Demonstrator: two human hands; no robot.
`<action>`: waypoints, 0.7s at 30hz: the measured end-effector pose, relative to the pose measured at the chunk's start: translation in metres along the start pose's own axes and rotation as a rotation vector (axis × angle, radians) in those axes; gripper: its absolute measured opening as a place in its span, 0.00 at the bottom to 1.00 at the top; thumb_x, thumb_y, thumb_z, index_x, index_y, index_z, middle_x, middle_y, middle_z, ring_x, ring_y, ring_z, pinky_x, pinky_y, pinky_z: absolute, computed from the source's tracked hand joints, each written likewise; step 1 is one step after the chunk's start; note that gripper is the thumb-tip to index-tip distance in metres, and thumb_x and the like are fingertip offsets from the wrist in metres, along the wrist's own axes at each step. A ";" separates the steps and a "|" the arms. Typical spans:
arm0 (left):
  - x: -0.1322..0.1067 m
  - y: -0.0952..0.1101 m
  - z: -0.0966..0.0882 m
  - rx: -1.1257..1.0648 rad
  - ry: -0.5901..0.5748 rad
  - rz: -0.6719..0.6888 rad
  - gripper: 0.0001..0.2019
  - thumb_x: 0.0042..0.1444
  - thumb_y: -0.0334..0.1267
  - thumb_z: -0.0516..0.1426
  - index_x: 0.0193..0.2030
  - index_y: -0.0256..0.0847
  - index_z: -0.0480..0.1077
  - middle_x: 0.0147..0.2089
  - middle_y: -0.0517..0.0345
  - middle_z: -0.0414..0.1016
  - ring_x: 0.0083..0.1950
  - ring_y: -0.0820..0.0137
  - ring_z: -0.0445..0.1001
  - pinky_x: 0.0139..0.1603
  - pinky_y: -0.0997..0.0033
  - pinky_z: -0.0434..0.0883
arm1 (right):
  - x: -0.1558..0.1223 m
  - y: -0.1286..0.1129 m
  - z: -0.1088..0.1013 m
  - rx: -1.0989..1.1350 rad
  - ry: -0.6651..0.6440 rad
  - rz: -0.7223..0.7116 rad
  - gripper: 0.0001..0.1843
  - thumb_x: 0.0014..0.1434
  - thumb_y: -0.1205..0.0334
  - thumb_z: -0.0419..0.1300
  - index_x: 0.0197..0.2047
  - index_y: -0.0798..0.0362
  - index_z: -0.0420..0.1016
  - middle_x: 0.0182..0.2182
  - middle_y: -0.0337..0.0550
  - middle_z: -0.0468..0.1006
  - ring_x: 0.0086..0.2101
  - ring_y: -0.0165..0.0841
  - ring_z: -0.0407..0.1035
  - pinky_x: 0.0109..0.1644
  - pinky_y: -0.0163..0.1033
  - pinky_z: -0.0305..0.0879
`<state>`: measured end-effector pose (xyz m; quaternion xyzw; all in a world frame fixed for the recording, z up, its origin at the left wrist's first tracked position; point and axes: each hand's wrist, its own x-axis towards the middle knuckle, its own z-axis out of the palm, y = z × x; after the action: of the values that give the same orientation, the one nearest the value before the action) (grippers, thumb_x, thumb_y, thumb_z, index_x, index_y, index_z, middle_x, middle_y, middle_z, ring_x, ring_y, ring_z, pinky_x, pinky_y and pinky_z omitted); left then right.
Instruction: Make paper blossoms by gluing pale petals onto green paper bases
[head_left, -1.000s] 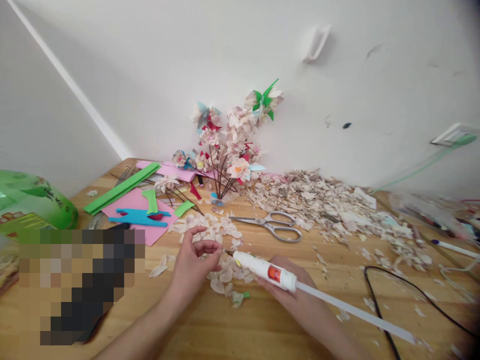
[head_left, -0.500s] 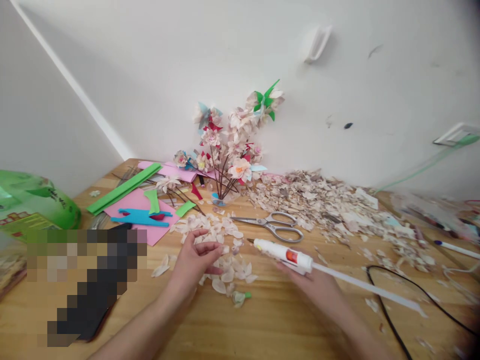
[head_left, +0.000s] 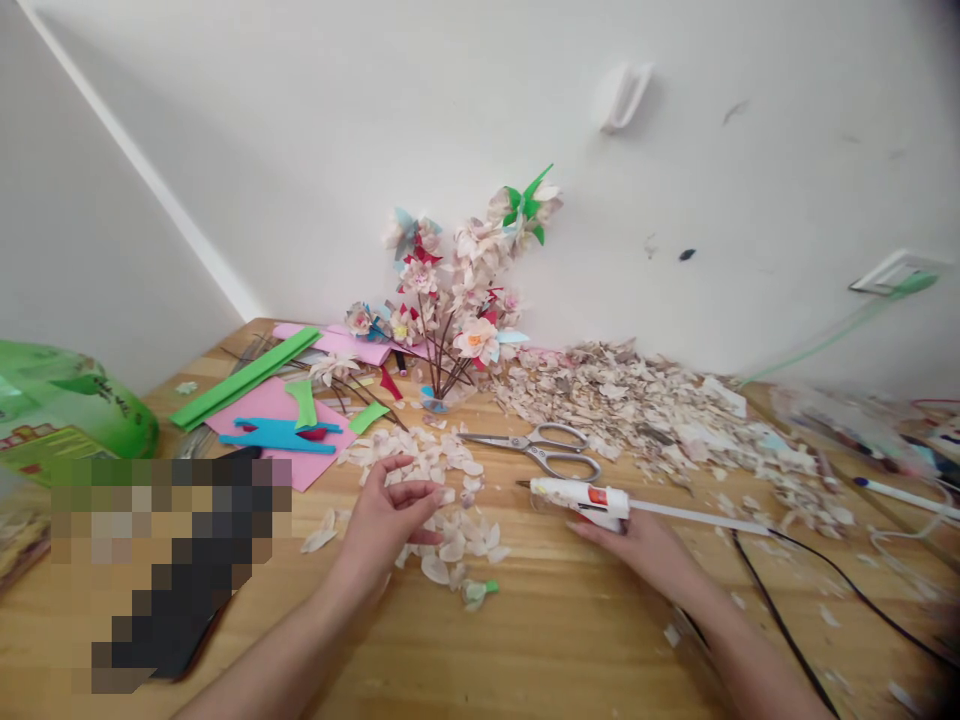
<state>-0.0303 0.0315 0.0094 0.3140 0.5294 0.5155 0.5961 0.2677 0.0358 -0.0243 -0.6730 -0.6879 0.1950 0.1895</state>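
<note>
My right hand (head_left: 634, 540) is wrapped round the handle of a white glue gun (head_left: 577, 495), which lies nearly flat on the wooden table (head_left: 525, 640) with its nozzle pointing left and a glue stick trailing to the right. My left hand (head_left: 390, 515) is curled over a small pile of pale paper petals (head_left: 457, 535), its fingertips pinched together on a small pale piece that I cannot make out clearly. A petal with a green tip (head_left: 476, 592) lies just below the pile.
Silver scissors (head_left: 551, 450) lie behind the glue gun. A bunch of paper flowers (head_left: 465, 290) stands against the wall. Paper scraps (head_left: 660, 410) heap at the right, coloured paper sheets (head_left: 277, 410) at the left, a green bag (head_left: 67, 400) far left, black cables (head_left: 787, 620) right.
My right hand has carried the glue gun to the right, away from the petals, and lowered it onto the table. My left hand has stayed over the petal pile.
</note>
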 end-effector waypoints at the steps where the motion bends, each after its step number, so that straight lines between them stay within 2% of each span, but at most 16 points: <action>1: 0.000 0.000 0.000 0.001 0.002 0.000 0.30 0.33 0.36 0.67 0.43 0.42 0.57 0.28 0.60 0.73 0.34 0.64 0.75 0.22 0.68 0.75 | -0.006 0.000 -0.007 -0.108 0.051 -0.020 0.22 0.46 0.44 0.59 0.38 0.53 0.74 0.36 0.50 0.79 0.37 0.50 0.72 0.38 0.51 0.67; 3: 0.000 0.001 0.000 0.006 0.003 0.002 0.31 0.33 0.37 0.67 0.44 0.42 0.57 0.28 0.60 0.73 0.34 0.64 0.75 0.22 0.67 0.75 | -0.023 -0.004 -0.022 -0.303 0.189 -0.064 0.20 0.42 0.45 0.62 0.33 0.52 0.72 0.33 0.52 0.78 0.37 0.53 0.70 0.37 0.52 0.65; 4: 0.000 0.001 0.001 0.010 0.001 0.003 0.31 0.33 0.37 0.67 0.44 0.42 0.57 0.28 0.60 0.74 0.33 0.64 0.75 0.22 0.68 0.75 | -0.032 -0.008 -0.028 -0.357 0.204 -0.093 0.16 0.42 0.47 0.62 0.29 0.51 0.70 0.30 0.50 0.77 0.35 0.52 0.70 0.36 0.51 0.65; 6: -0.001 0.001 0.001 0.018 -0.008 0.000 0.31 0.34 0.37 0.66 0.44 0.42 0.56 0.28 0.60 0.73 0.33 0.65 0.75 0.22 0.69 0.75 | -0.048 -0.022 -0.034 -0.351 0.126 -0.119 0.12 0.44 0.51 0.62 0.23 0.48 0.65 0.24 0.44 0.74 0.29 0.46 0.70 0.30 0.46 0.64; 7: -0.001 0.000 0.002 0.022 -0.016 -0.002 0.31 0.34 0.37 0.66 0.45 0.42 0.56 0.28 0.61 0.73 0.32 0.66 0.75 0.22 0.69 0.75 | -0.054 -0.032 -0.033 -0.289 0.060 -0.145 0.08 0.48 0.55 0.60 0.26 0.48 0.65 0.25 0.42 0.74 0.27 0.42 0.69 0.29 0.43 0.64; 9: -0.002 -0.001 0.003 0.024 -0.025 0.007 0.31 0.35 0.37 0.66 0.45 0.42 0.56 0.27 0.61 0.73 0.32 0.67 0.74 0.22 0.71 0.74 | -0.058 -0.054 -0.022 -0.117 -0.135 -0.239 0.03 0.53 0.62 0.56 0.32 0.48 0.65 0.30 0.40 0.75 0.30 0.37 0.70 0.32 0.39 0.65; 11: -0.002 -0.003 0.004 0.020 -0.020 0.032 0.30 0.35 0.37 0.66 0.44 0.41 0.56 0.27 0.61 0.73 0.31 0.67 0.74 0.21 0.71 0.74 | -0.056 -0.075 -0.005 0.013 -0.229 -0.335 0.07 0.55 0.68 0.54 0.37 0.48 0.64 0.35 0.41 0.75 0.36 0.36 0.70 0.39 0.39 0.65; 12: -0.002 -0.003 0.004 0.019 -0.020 0.039 0.30 0.34 0.37 0.66 0.44 0.41 0.56 0.27 0.61 0.73 0.31 0.67 0.74 0.21 0.71 0.74 | -0.054 -0.084 0.005 0.045 -0.248 -0.370 0.11 0.55 0.69 0.53 0.42 0.48 0.63 0.38 0.42 0.75 0.39 0.36 0.69 0.42 0.40 0.65; 15: -0.003 -0.005 0.006 0.012 -0.022 0.045 0.31 0.33 0.38 0.66 0.44 0.41 0.57 0.26 0.62 0.73 0.30 0.66 0.74 0.21 0.70 0.74 | -0.048 -0.102 0.026 0.022 -0.257 -0.454 0.15 0.54 0.73 0.52 0.44 0.48 0.63 0.39 0.44 0.73 0.40 0.38 0.68 0.43 0.41 0.63; 18: -0.004 -0.005 0.007 0.003 -0.014 0.065 0.30 0.33 0.38 0.66 0.43 0.41 0.57 0.26 0.63 0.72 0.30 0.67 0.74 0.20 0.70 0.73 | -0.047 -0.106 0.035 -0.048 -0.253 -0.474 0.14 0.53 0.75 0.51 0.41 0.50 0.65 0.36 0.44 0.73 0.37 0.38 0.67 0.39 0.40 0.63; 21: -0.004 -0.005 0.006 0.008 -0.023 0.064 0.30 0.33 0.38 0.66 0.43 0.41 0.57 0.26 0.63 0.72 0.30 0.67 0.74 0.20 0.70 0.74 | -0.047 -0.103 0.039 -0.007 -0.244 -0.466 0.13 0.50 0.76 0.52 0.38 0.51 0.65 0.34 0.43 0.73 0.35 0.37 0.67 0.38 0.40 0.63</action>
<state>-0.0230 0.0273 0.0071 0.3392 0.5140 0.5287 0.5842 0.1611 -0.0137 -0.0035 -0.4685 -0.8428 0.2234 0.1426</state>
